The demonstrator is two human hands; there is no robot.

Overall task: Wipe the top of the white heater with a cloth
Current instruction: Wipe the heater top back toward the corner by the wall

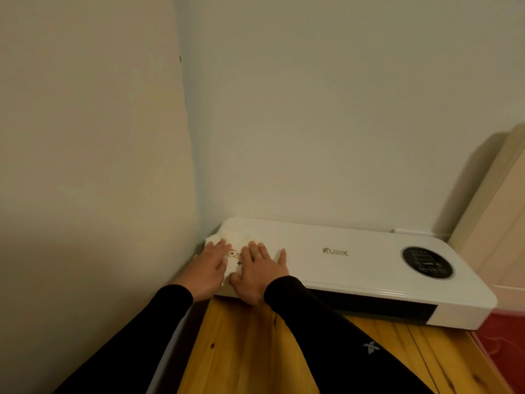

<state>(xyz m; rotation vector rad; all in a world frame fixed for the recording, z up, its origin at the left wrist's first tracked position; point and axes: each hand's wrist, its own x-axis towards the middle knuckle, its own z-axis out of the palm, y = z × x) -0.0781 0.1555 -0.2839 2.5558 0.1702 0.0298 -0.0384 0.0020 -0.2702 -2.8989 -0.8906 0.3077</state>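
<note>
**Clerk:** As it lies now, item one, the cloth (238, 245): white, small printed motif, spread at the left end of the heater (355, 260), close to the wall corner (196, 211). Handling?

**Keeper:** Soft and light by the look of it; likely to bunch or slide on the smooth casing. It is best held by flat pressure from above, not a pinch.

**Clerk:** Hands?

**Keeper:** Left hand (208, 270) and right hand (260, 273) both lie on the cloth, fingers extended and pressing down, grasping nothing.

**Clerk:** Item two, the heater.

**Keeper:** White, long and flat, rigid glossy top, lying on a wooden surface (255, 351) against the wall. It looks heavy enough to stay put under a wipe, though that is my estimate. A round black control panel (427, 263) sits towards the right end, so go gently there.

**Clerk:** Progress?

**Keeper:** Most of the top, to the right of the cloth, appears not yet covered.
</note>
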